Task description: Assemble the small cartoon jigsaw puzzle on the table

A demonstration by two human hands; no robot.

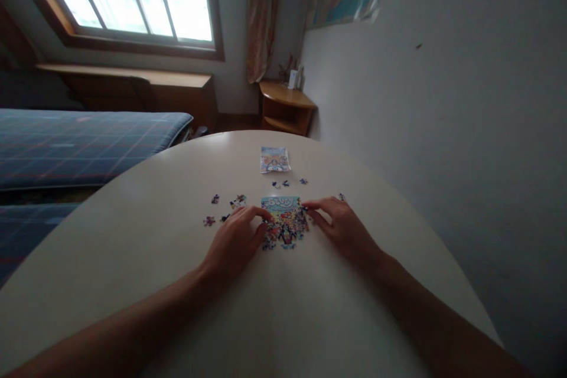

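Observation:
A partly joined jigsaw puzzle lies flat on the table, with a light blue lettered strip along its far side and a ragged near edge. My left hand is bent at its left side, thumb and index finger closed on that edge. At the upper right edge, my right hand pinches what looks like a small dark puzzle piece, mostly covered by the fingertips. Loose puzzle pieces lie near my left hand, among them a purplish one and a small cluster.
Beyond the puzzle lies a creased picture sheet, with several loose pieces before it. Another piece is behind my right hand. The round white table stands between a plaid mattress and a wall.

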